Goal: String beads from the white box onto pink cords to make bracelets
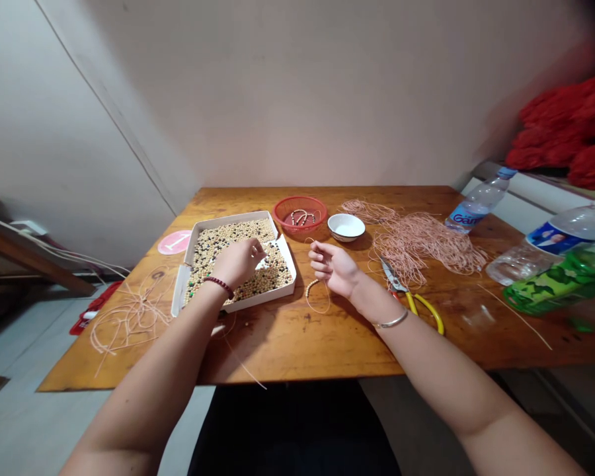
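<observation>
My left hand [238,263] is over a shallow white box [260,302] filled with small beads [223,235], mostly cream with some black and a few green. Its fingertips are pinched together; whatever is between them is too small to make out. To the right, my right hand [338,270] is raised above the table with thumb and fingers closed on a thin pinkish cord [322,312]. The cord hangs down in a loop, and a short row of cream beads [311,287] is threaded on it.
Behind stand a red basket [276,215] holding beaded strands and a white bowl [346,233]. Right are a heap of pink cord [421,241], yellow-handled pliers [410,301], and plastic bottles, one green [560,281]. Left lie loose cords [133,314] and a pink round card [173,242].
</observation>
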The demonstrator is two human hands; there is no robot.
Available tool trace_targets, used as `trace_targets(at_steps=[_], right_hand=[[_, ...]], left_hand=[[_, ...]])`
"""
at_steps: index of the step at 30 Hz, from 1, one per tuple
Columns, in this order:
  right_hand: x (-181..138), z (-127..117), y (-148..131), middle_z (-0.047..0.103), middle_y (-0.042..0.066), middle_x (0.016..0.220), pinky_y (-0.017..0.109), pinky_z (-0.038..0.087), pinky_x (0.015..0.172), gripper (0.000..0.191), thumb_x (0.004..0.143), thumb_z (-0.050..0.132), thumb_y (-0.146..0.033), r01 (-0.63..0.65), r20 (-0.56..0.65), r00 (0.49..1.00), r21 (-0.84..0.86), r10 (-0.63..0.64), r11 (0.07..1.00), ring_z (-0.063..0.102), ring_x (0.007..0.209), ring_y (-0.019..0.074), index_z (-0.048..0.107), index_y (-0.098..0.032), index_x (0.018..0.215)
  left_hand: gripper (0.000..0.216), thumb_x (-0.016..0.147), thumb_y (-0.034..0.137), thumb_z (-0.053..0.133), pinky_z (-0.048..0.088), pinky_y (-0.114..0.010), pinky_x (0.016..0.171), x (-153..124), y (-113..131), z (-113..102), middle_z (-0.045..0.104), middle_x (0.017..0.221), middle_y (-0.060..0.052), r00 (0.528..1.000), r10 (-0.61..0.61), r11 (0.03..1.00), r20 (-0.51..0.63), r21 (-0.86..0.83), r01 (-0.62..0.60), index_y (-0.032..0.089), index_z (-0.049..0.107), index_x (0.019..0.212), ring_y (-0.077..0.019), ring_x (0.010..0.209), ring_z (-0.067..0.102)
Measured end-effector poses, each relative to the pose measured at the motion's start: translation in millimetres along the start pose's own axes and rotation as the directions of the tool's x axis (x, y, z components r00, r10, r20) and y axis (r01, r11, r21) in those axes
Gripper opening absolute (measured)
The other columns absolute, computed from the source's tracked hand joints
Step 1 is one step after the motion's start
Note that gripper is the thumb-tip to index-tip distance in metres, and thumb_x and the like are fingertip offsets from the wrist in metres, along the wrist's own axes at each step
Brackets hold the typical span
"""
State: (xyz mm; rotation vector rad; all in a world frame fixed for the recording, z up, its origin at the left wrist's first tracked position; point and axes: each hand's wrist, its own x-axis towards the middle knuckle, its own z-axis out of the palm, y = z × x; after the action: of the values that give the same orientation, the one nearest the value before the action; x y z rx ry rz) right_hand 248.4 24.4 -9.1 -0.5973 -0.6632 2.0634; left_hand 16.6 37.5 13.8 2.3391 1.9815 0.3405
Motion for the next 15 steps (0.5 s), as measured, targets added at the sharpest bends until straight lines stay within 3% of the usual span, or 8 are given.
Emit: trace_targets(at_steps=[6,10,15], right_hand=[[1,-3,1,0.034,-0.009,0.055,0.015,0.013,0.034,0.015,0.089,0.046,-0.022,0.003,0.023,1.000,-0.007,-0.003,1.000,0.016,0.037,0.0035,0.046,-0.017,0.075],[2,-5,2,0.033,-0.008,0.055,0.016,0.012,0.034,0.014,0.088,0.046,-0.022,0.007,0.006,1.000,-0.020,-0.007,1.000,0.015,0.037,0.0039,0.046,-0.018,0.075],[1,-3,2,0.032,-0.009,0.054,0.016,0.012,0.034,0.014,0.088,0.046,-0.022,0.005,-0.014,1.000,-0.032,-0.006,0.999,0.014,0.037,0.0040,0.045,-0.018,0.075]], left_hand=[[0.026,0.082,0.044,0.052,0.047,-0.031,0.069,-6,-1,-11,0.070,0.090,-0.007,0.988,-0.063,0.967,0.143,0.254,0.025,0.024,0.067,0.090,-0.0246,0.082,0.064],[0.026,0.080,0.044,0.053,0.048,-0.034,0.073,-8,6,-8,0.070,0.092,-0.008,0.964,-0.078,0.959,0.254,0.285,0.002,0.025,0.069,0.090,-0.0265,0.085,0.064],[0.024,0.080,0.041,0.051,0.048,-0.035,0.071,-7,7,-4,0.070,0.091,-0.007,0.966,-0.061,0.965,0.252,0.262,-0.007,0.028,0.068,0.093,-0.0265,0.084,0.064]])
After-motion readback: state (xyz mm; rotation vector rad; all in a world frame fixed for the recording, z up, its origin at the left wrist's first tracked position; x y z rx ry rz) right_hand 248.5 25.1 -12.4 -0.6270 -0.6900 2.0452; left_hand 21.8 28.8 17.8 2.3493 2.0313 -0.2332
